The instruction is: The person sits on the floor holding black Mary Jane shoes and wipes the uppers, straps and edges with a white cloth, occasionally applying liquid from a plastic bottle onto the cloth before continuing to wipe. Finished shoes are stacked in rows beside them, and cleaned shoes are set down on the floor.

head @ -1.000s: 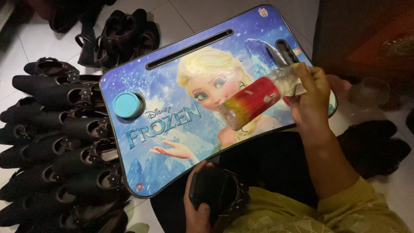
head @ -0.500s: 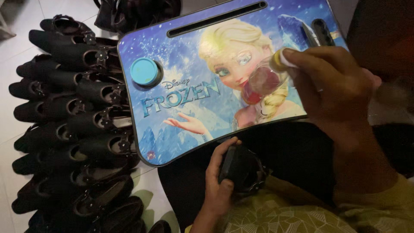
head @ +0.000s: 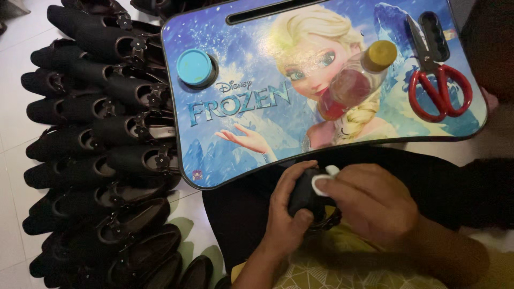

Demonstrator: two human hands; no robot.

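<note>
My left hand grips a small black shoe over my lap, just below the near edge of a blue picture-printed lap tray. My right hand presses a small white cloth or pad against that shoe. On the tray lies a clear bottle with red liquid and a gold cap, on its side. Red-handled scissors lie at the tray's right end.
A round turquoise cup holder sits in the tray's left part, a slot along its far edge. Several black shoes lie in rows on the white tiled floor to the left.
My right hand has put the bottle down on the tray and moved down to the shoe with the white pad. The view has shifted so the scissors show fully.
</note>
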